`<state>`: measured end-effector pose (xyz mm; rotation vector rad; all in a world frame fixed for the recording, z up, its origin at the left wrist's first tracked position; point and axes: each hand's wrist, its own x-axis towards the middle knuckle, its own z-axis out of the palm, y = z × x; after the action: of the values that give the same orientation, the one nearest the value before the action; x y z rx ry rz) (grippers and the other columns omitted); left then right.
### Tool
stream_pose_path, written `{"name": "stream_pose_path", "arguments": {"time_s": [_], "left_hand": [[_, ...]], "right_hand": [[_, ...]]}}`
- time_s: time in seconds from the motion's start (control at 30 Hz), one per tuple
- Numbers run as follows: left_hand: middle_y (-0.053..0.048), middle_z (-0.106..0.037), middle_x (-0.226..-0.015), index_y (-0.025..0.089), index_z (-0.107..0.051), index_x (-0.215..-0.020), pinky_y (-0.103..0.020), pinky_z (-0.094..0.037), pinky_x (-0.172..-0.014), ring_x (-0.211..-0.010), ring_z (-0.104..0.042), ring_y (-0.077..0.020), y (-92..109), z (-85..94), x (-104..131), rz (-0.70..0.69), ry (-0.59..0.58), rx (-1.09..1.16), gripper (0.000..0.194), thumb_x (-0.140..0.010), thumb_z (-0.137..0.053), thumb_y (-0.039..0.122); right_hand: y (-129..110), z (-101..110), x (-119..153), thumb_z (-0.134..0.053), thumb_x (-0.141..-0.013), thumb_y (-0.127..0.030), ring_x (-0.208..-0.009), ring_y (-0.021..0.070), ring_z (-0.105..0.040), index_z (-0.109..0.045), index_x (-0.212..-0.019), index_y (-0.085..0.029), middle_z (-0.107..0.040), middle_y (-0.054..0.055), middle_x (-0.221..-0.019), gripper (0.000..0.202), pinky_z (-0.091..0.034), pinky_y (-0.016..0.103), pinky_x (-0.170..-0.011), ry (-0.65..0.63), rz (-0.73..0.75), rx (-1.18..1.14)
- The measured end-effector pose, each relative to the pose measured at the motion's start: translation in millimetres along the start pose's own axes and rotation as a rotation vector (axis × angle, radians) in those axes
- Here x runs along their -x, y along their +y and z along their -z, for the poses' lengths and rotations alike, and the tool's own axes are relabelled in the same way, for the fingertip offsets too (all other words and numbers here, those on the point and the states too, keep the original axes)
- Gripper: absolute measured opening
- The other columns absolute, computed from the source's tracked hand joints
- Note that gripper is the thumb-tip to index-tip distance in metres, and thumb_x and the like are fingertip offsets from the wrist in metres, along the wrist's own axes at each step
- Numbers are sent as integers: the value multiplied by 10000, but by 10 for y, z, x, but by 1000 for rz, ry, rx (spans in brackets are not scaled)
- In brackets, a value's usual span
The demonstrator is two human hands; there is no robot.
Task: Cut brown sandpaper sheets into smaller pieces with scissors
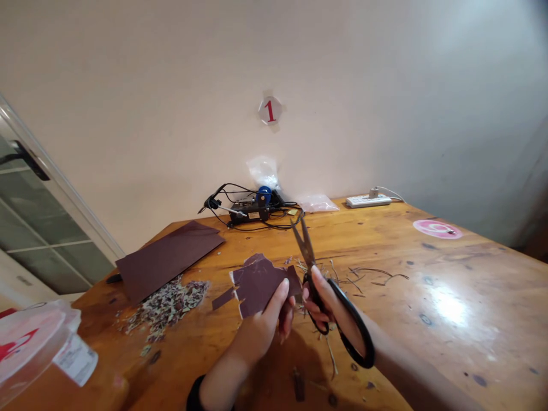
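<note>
Power strip (357,202), paned door (38,208)

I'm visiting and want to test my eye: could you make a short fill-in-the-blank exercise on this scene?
The right hand holds a pair of ____.
The jagged brown piece is held in the ____ hand.
The sign on the wall shows the red numeral ____.
The power strip is ____ in colour.

Missing words: scissors; left; 1; white.
</note>
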<state>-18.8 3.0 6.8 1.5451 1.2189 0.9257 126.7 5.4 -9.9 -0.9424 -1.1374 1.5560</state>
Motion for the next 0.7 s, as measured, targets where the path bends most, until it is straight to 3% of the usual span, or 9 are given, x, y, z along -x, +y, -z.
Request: {"name": "stream_pose_path", "arguments": {"time_s": [0.1, 0.2, 0.3, 0.4, 0.53, 0.6, 0.7], "left_hand": [[56, -434, -356, 217, -547, -646, -251, -378, -471, -358, -394, -119, 24, 16, -13, -2, -19, 72, 498, -804, -431, 675], [48, -437, -369, 215, -530, -618, -249, -372, -489, -382, -394, -115, 19, 43, -14, 12, -96, 79, 495, -823, -419, 652], [22, -441, -394, 218, -480, -477, -254, -386, -544, -432, -432, -117, -23, 75, -2, 51, -291, -33, 554, -859, -381, 606], [14, -490, -441, 215, -495, -457, -254, -398, -563, -460, -455, -120, -45, 77, 16, 108, -524, -141, 562, -841, -441, 622], [11, -505, -482, 214, -518, -499, -255, -411, -543, -473, -466, -124, -35, 25, 39, 212, -756, -79, 580, -755, -475, 732], [9, -517, -490, 211, -533, -519, -252, -423, -540, -474, -482, -127, -35, 19, 52, 222, -753, -40, 564, -754, -487, 722], [-17, -660, -657, 202, -664, -740, -259, -474, -611, -598, -592, -159, -44, 54, 62, 108, -529, -31, 385, -786, -591, 577]], "right_hand": [[-95, 69, -20, -535, -626, -860, -423, 75, -303, -525, -657, -198, -432, -56, -518, 663, -309, 231, -434, 63, 84, -78], [-168, 145, -35, -578, -621, -831, -411, 84, -328, -504, -649, -213, -475, -43, -534, 623, -309, 257, -442, 107, 148, -95], [-187, 196, -31, -644, -685, -717, -462, 103, -389, -546, -658, -207, -492, -32, -561, 521, -316, 274, -490, 143, 227, 3], [-148, 187, -20, -678, -720, -604, -526, 124, -431, -568, -666, -202, -489, -28, -565, 421, -333, 282, -534, 136, 254, 101], [-79, 116, -29, -766, -613, -499, -560, 129, -446, -492, -662, -221, -462, -53, -584, 393, -361, 286, -575, 173, 205, 77], [-63, 96, -42, -796, -545, -475, -602, 138, -466, -482, -673, -223, -473, -49, -629, 422, -379, 294, -607, 222, 189, 70], [-52, 114, -68, -799, -527, -477, -649, 156, -478, -459, -663, -226, -477, -38, -660, 444, -393, 316, -651, 311, 229, 101]]}}
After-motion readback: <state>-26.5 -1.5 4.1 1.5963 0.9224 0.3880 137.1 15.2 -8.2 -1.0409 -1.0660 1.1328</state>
